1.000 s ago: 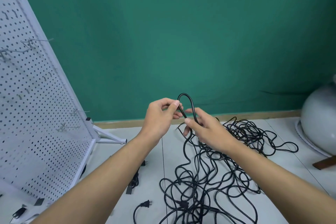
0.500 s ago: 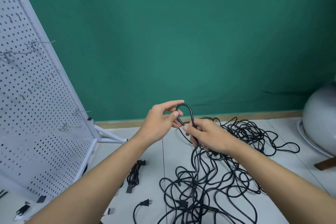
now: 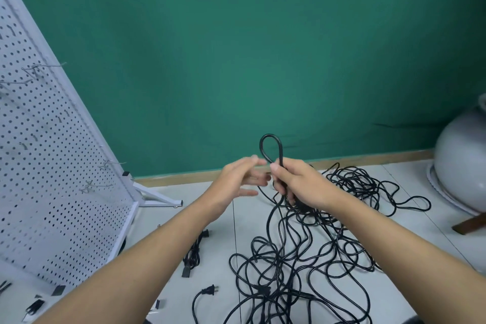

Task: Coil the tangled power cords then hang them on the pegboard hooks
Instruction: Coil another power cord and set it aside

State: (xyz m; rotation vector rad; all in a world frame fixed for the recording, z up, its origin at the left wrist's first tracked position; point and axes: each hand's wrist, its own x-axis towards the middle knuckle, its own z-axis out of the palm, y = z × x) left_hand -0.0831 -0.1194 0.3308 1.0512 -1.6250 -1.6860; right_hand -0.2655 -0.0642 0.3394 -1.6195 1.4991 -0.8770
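A tangle of black power cords [image 3: 310, 265] sprawls over the white floor in front of me. My right hand [image 3: 302, 184] grips one cord and holds a small upright loop [image 3: 271, 148] of it above its fist. My left hand [image 3: 236, 179] is beside it on the left, fingers straight and spread, blurred, holding nothing. A white pegboard [image 3: 52, 179] leans at the left, with several thin metal hooks [image 3: 97, 185] sticking out. One small coiled cord [image 3: 193, 255] lies near the board's foot. A loose plug [image 3: 209, 290] lies at the bottom centre.
A green wall [image 3: 236, 47] with a wooden skirting closes the back. A large grey rounded object [image 3: 462, 166] on a wooden stand sits at the far right. The pegboard's white foot [image 3: 157, 198] juts onto the floor. Small black clips [image 3: 34, 306] lie at bottom left.
My left hand has let go of the cord loop and opened its fingers. My right hand now holds the loop alone, a little higher than before.
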